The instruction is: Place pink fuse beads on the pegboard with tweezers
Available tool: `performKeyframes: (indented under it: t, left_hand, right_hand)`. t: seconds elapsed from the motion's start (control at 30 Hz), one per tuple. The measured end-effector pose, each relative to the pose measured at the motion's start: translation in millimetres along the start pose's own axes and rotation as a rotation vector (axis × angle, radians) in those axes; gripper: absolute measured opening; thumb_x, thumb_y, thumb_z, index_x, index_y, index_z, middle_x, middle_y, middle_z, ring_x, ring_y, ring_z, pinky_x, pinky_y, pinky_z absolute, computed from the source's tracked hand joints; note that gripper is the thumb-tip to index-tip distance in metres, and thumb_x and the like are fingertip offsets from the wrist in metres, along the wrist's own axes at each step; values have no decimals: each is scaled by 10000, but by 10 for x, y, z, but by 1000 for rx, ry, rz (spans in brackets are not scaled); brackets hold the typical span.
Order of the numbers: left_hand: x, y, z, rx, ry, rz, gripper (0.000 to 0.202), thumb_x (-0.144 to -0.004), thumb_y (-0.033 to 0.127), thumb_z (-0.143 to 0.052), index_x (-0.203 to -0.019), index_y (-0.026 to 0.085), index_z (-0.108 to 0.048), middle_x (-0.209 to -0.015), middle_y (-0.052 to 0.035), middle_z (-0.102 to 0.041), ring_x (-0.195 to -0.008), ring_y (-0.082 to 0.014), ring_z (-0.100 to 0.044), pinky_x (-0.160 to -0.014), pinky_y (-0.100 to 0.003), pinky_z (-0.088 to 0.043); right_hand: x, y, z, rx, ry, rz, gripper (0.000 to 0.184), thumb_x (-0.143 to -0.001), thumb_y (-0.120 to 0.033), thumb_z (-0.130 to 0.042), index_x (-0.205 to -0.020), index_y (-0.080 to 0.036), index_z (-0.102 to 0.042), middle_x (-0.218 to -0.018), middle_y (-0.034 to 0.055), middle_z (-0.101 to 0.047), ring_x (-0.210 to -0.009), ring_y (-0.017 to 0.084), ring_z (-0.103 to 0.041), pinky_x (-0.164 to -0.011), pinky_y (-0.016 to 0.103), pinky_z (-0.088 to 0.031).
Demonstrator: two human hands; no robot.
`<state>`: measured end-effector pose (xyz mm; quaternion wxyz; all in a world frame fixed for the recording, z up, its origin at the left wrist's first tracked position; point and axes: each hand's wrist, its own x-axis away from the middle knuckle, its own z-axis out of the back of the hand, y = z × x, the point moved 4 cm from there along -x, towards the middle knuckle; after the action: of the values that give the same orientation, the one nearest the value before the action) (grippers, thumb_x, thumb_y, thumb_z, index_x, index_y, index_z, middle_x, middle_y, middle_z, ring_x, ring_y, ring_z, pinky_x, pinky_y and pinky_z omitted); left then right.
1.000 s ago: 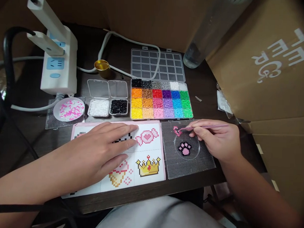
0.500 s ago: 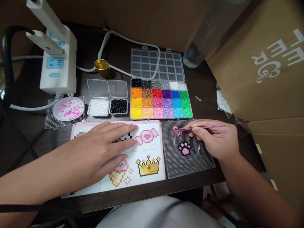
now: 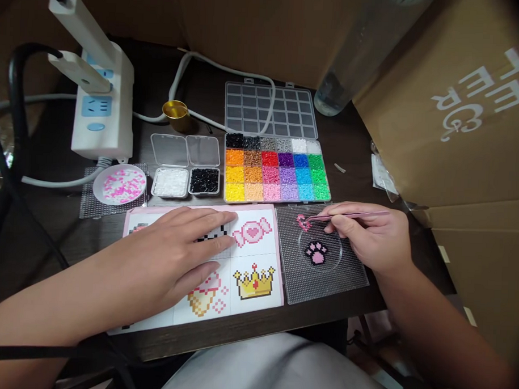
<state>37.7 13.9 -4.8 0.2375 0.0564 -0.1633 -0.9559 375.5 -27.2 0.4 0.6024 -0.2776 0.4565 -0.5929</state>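
Pink tweezers [image 3: 361,214] pinched in the grip of the right hand [image 3: 383,241], right of frame centre, tips at a small pink bead figure [image 3: 301,221] on the clear pegboard [image 3: 350,277]; bead paw [image 3: 318,256] just below. Left hand [image 3: 185,243] palm down, grip unclosed, fingers outstretched across the pattern sheet [image 3: 251,256], lower left of centre

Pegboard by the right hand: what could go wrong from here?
1. The tweezers in the right hand have their tips at the pink beads; a slip might knock some loose.
2. The black-and-pink paw lies close by on the pegboard, so a dropped tool could disturb it.
3. The left hand rests on the pattern sheet right beside the board; a shove might jog it.
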Motion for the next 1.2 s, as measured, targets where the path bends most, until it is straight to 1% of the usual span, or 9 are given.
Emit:
performKeyframes:
  t: [0.1,0.23,0.43,0.63,0.8,0.93,1.03,1.1,1.2]
  left_hand:
    - [-26,37,7,-9,-6,-1,445,-1175,359,-473,-1419,282,-837,-1669,-96,-682,-1484,-401,-675,-1222,-563,-605]
    - [-37,67,8,-25,-22,-14,434,-1152,296,-504,-1451,273,-817,-1693,-118,-659,-1499,-416,-667,-1202,-608,-623]
    - [-22,64,17,-14,-3,-28,414,-1150,299,-536,-1441,258,-828,-1688,-149,-659,-1501,-432,-669,-1198,-630,-625]
    - [-17,56,-7,10,24,-33,400,-1131,261,-567,-1438,267,-823,-1677,-132,-668,-1498,-408,-666,-1223,-603,-607]
    - [-17,50,-10,-13,24,-41,411,-1131,259,-555,-1447,280,-817,-1670,-132,-669,-1478,-421,-673,-1193,-636,-618]
    - [-22,56,-5,14,30,-35,408,-1123,262,-574,-1448,312,-815,-1657,-117,-676,-1475,-413,-671,-1198,-625,-611]
    - [-17,63,-9,20,32,-27,402,-1127,272,-578,-1447,320,-817,-1658,-113,-672,-1476,-406,-667,-1200,-613,-608]
    - [-12,66,-12,8,28,-30,402,-1133,274,-565,-1441,307,-820,-1658,-126,-668,-1465,-417,-670,-1181,-630,-616]
    - [-10,67,-13,-3,15,-36,403,-1136,276,-557,-1441,298,-820,-1655,-141,-668,-1453,-433,-674,-1165,-664,-621]
  right_hand:
    - [10,17,14,-15,10,2,138,-929,-219,-859,-811,-266,-911,-858,33,-903,-593,179,-806,-543,260,-674]
    - [30,47,36,13,14,6,166,-945,-183,-852,-848,-295,-927,-871,17,-905,-568,160,-785,-565,259,-671]
    - [37,78,57,24,10,-25,178,-973,-180,-835,-893,-301,-939,-901,19,-911,-611,143,-786,-615,242,-659]
    - [42,100,53,-9,20,-43,135,-971,-202,-853,-924,-291,-942,-904,24,-911,-583,127,-756,-605,233,-642]
    - [41,107,52,7,3,-5,205,-989,-190,-828,-857,-301,-938,-941,21,-917,-610,119,-753,-608,229,-622]
    - [47,119,61,16,-1,-5,236,-995,-197,-822,-807,-294,-926,-951,27,-918,-618,127,-752,-592,238,-611]
    - [50,117,65,20,11,-25,177,-983,-194,-835,-883,-296,-941,-949,30,-917,-609,131,-757,-581,241,-617]
    - [50,109,62,11,13,-35,157,-976,-193,-842,-932,-303,-944,-931,22,-914,-586,126,-750,-575,239,-620]
    - [51,98,62,15,14,-38,150,-971,-201,-846,-921,-305,-940,-909,17,-909,-575,130,-744,-580,253,-626]
